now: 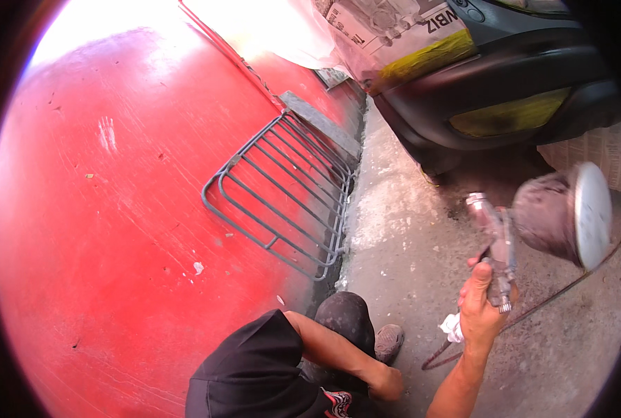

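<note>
My right hand [479, 310] is shut around the grip of a metal paint spray gun [495, 240], held upright over the concrete floor. The gun carries a paint-stained cup with a white lid [564, 216], tilted to the right. A white rag [452, 326] is bunched against the heel of that hand. A thin hose [547, 298] trails from the gun across the floor. My left arm [338, 352] comes out of a black sleeve and lies across my bent knee [345, 310]; its hand is out of sight at the lower edge.
A dark car bumper [491, 90] with yellow tape and masking paper [387, 35] stands ahead on the right. A grey metal rack [282, 188] leans on the red wall [101, 209] to the left. My shoe [388, 341] rests on the concrete floor [401, 230].
</note>
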`<control>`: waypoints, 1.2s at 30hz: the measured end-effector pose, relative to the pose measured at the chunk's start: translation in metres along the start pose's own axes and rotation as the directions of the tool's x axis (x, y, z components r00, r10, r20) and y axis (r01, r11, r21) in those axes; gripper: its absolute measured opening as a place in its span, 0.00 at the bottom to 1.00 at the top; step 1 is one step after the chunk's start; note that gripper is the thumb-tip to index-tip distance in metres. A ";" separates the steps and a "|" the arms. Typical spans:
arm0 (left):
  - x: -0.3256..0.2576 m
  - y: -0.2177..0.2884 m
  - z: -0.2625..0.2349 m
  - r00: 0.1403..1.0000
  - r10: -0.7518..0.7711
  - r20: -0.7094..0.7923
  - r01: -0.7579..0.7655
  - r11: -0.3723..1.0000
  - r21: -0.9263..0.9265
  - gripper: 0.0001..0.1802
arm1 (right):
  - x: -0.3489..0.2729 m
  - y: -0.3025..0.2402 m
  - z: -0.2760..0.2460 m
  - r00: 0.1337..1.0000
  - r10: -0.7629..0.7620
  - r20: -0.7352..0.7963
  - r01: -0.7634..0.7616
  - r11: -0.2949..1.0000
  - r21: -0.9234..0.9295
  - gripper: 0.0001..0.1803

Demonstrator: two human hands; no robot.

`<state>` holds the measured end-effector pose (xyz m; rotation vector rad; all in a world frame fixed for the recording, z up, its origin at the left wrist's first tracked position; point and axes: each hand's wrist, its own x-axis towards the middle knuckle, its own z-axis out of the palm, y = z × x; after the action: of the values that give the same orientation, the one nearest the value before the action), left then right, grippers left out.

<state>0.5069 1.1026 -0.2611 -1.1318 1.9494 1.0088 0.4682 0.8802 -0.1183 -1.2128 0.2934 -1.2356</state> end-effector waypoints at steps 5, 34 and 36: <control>0.013 -0.006 -0.016 0.986 0.023 -0.163 -0.021 1.000 0.017 0.09 | -0.003 -0.013 -0.006 0.994 0.082 0.078 -0.091 0.989 0.120 0.27; 0.033 -0.024 -0.047 0.971 0.043 -0.237 -0.050 0.998 -0.024 0.17 | 0.065 -0.058 -0.074 0.840 -0.110 -0.532 0.061 0.992 -0.109 0.27; 0.037 -0.023 -0.049 0.976 0.034 -0.216 -0.042 0.999 -0.032 0.17 | 0.056 -0.045 -0.073 0.850 -0.119 -0.512 0.027 0.983 -0.183 0.26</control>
<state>0.5051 1.0384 -0.2746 -1.2736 2.1370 0.9790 0.4109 0.8009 -0.0879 -1.0142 0.7739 -1.6272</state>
